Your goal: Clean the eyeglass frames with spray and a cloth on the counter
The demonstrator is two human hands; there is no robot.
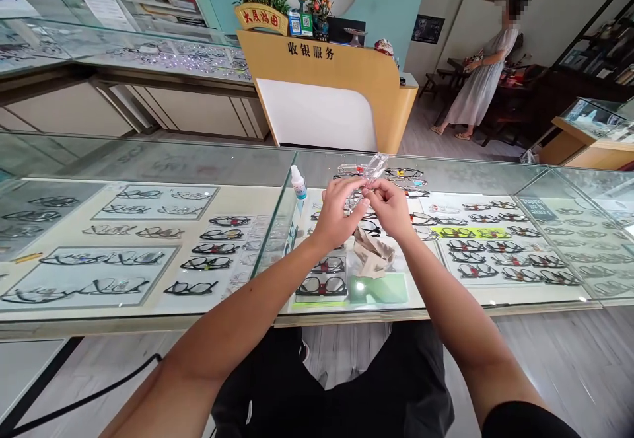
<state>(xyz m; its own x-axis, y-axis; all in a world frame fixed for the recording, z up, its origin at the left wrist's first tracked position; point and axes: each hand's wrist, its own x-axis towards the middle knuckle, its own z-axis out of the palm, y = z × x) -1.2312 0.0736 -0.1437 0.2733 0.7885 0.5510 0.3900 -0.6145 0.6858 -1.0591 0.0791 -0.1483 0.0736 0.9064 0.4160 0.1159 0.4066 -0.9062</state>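
Both of my hands meet above the glass display counter [277,320]. My left hand [341,210] has its fingers curled round a clear, transparent object [376,166], which looks like plastic or eyeglasses; its exact shape is hard to make out. Pinched at its lower right side is my right hand [389,207], the fingertips close to those of the left. Below the hands a crumpled beige cloth [372,254] lies on the glass. A small white spray bottle [298,183] stands upright to the left of my left hand.
Rows of eyeglasses [216,248] fill the glass case on both sides. A yellow pencil [28,258] is at the far left. Beyond stands a wooden cashier desk [396,101] with plants. A person [483,71] stands at the back right.
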